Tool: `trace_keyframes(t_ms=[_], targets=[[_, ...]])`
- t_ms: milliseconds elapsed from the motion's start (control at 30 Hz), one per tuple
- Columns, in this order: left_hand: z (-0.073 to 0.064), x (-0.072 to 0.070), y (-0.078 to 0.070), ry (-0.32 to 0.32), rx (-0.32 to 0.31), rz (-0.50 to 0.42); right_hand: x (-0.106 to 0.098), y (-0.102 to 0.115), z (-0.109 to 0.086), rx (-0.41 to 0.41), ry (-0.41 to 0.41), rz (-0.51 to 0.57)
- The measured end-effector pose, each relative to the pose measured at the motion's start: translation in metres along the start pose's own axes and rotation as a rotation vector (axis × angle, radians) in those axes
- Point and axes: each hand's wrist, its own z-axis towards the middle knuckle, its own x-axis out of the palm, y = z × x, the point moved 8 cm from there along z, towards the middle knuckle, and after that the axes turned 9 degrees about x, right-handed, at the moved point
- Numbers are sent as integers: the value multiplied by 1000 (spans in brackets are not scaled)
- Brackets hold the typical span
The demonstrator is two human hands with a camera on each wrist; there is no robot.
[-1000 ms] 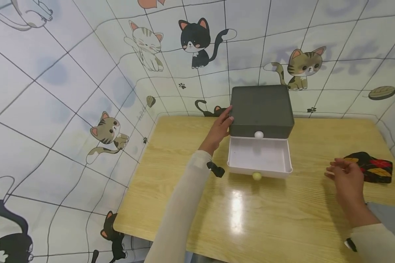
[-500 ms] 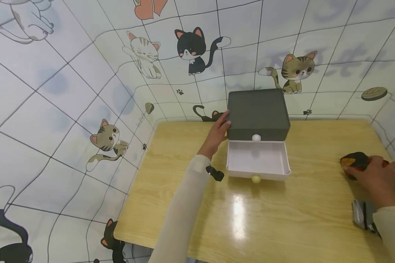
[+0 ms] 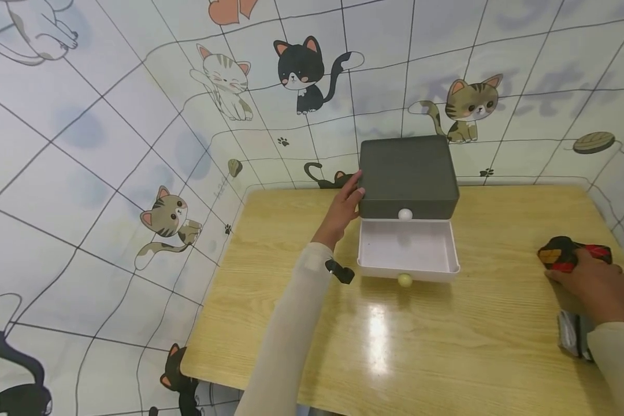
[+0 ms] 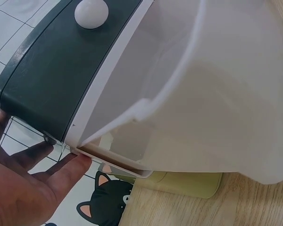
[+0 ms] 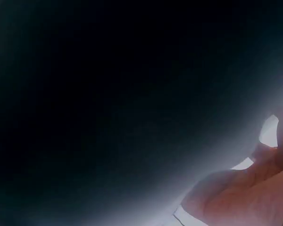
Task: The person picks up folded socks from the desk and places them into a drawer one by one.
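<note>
A dark grey drawer box (image 3: 408, 167) stands at the back of the table, its lower white drawer (image 3: 385, 248) pulled out with nothing inside. A white knob (image 3: 405, 214) marks the upper front; a yellow knob (image 3: 405, 281) is on the drawer. My left hand (image 3: 339, 214) rests against the box's left side, fingers extended; the left wrist view shows the fingers (image 4: 68, 176) at its edge. At the right, my right hand (image 3: 598, 283) pinches a folded black cloth (image 3: 556, 253) with red and yellow patches, partly hidden by the hand. Darkness fills most of the right wrist view.
Beside the right sleeve lies a folded grey item (image 3: 569, 332), partly covered by the arm. The wooden table (image 3: 478, 346) ends at a front edge near the bottom. A cat-print wall (image 3: 385, 75) stands behind and to the left.
My right hand has moved right onto the patterned cloth and taken hold of it, and the cloth has shifted slightly left. The left hand has stayed at the box.
</note>
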Motion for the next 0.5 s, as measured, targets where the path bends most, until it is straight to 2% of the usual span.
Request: trace_keyframes(t_ms=[100, 233, 300, 500], targets=[[-5, 2, -10, 16, -17, -9, -1, -1, -1, -9, -11, 5], [-11, 3, -23, 26, -33, 0, -10, 3, -1, -53, -92, -69], [-12, 3, -24, 27, -39, 3, -14, 5, 0, -80, -137, -76], [-12, 3, -26, 35, -39, -16, -15, 13, 2, -167, -155, 34]])
